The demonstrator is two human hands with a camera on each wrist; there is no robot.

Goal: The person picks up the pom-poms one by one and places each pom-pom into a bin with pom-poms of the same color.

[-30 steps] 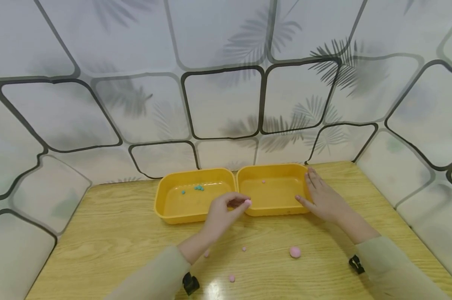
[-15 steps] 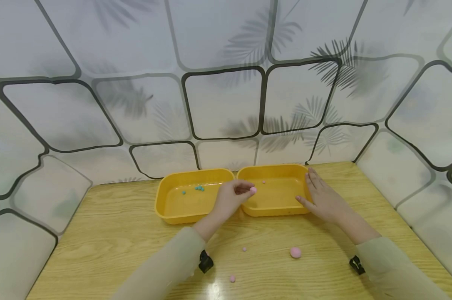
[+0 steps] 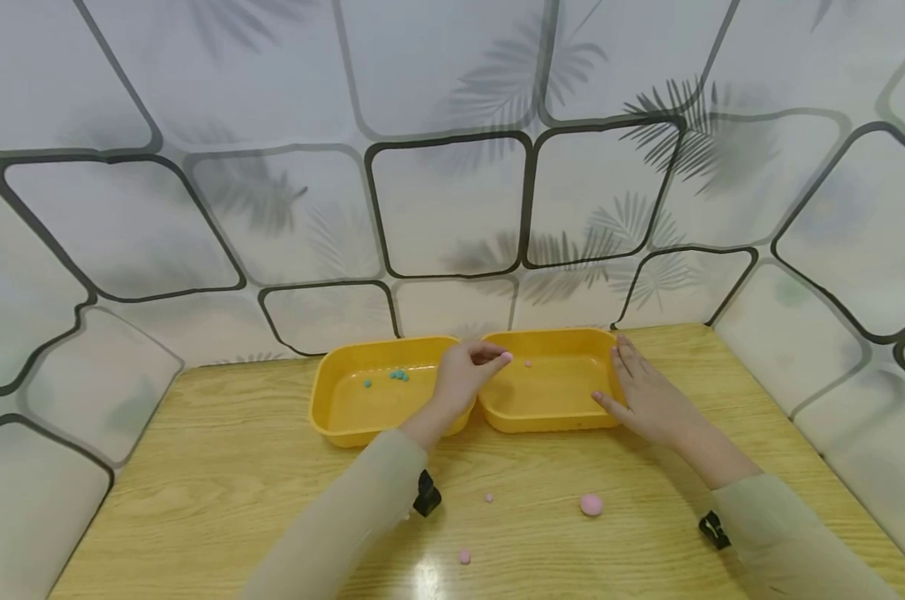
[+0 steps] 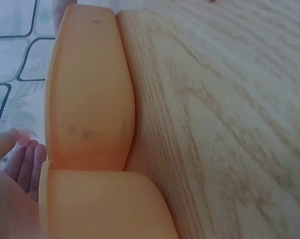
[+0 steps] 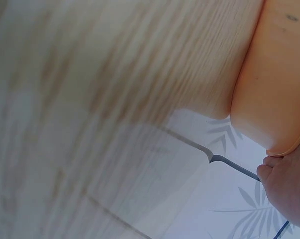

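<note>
Pink and barely bigger than a fingertip, a clay ball [image 3: 507,357] sits pinched in the left hand [image 3: 463,377] above the seam between two yellow trays [image 3: 550,421]. The right hand [image 3: 647,396] rests flat-fingered on the right tray's rim. Released here, the ball could fall among the teal beads [image 3: 398,376] in the left tray [image 3: 347,429], or bounce out.

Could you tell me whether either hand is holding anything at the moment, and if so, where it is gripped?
The left hand pinches a small pink ball between its fingers. The right hand holds nothing, resting against the right yellow tray.
</note>
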